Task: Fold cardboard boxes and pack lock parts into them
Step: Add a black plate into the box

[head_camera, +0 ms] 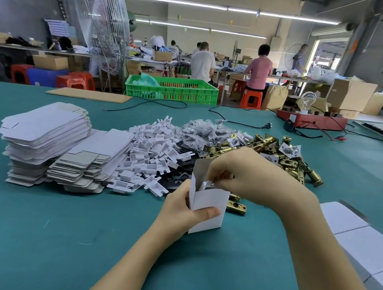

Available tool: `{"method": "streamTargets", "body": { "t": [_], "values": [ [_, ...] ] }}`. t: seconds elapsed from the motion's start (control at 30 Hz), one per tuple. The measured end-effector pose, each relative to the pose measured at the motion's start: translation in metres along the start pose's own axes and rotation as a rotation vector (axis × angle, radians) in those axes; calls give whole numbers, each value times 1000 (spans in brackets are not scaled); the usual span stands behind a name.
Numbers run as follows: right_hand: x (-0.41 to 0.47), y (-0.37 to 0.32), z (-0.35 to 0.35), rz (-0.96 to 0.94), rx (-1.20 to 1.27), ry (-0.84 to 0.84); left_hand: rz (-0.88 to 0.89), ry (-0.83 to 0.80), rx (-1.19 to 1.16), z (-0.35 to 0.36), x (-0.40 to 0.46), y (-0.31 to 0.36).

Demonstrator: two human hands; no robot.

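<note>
A small white cardboard box [210,202] stands upright with its top open on the green table [53,236]. My left hand [185,210] grips its lower left side, thumb across the front. My right hand [249,173] is over the open top, fingers curled and pinching a white plastic piece [208,185] at the box mouth. Behind lie flat white box blanks [46,136], a heap of white plastic inserts [150,154], small clear bags of parts [201,131] and brass latch bolts [280,155]. One brass latch [237,206] lies just behind the box.
Folded white boxes [361,243] sit in a row at the right edge. A red tester box with a bulb [309,119] and black cables [236,122] lie at the table's far side. Beyond are a green crate [172,89], a standing fan and seated people.
</note>
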State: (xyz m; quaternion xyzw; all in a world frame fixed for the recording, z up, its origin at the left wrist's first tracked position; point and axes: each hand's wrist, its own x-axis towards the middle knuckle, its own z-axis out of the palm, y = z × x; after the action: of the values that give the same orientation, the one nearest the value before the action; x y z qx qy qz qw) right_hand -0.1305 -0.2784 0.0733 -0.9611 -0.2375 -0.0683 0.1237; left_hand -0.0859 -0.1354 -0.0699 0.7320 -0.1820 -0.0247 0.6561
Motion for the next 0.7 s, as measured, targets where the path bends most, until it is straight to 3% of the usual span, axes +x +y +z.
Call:
{"method": "streamTargets", "body": {
  "t": [0.23,0.37,0.47,0.57,0.7],
  "values": [
    [-2,0,-3,-17,75,-52,9,-10,4,0,-1,-1],
    [-8,26,-12,40,362,278,3,-9,-14,0,-1,-2],
    [-4,52,-2,203,595,535,9,-7,-9,1,0,-2],
    [7,71,24,336,576,503,9,-7,-7,0,1,-4],
    [23,78,58,376,558,353,24,-6,8,0,2,-2]
  ]
}}
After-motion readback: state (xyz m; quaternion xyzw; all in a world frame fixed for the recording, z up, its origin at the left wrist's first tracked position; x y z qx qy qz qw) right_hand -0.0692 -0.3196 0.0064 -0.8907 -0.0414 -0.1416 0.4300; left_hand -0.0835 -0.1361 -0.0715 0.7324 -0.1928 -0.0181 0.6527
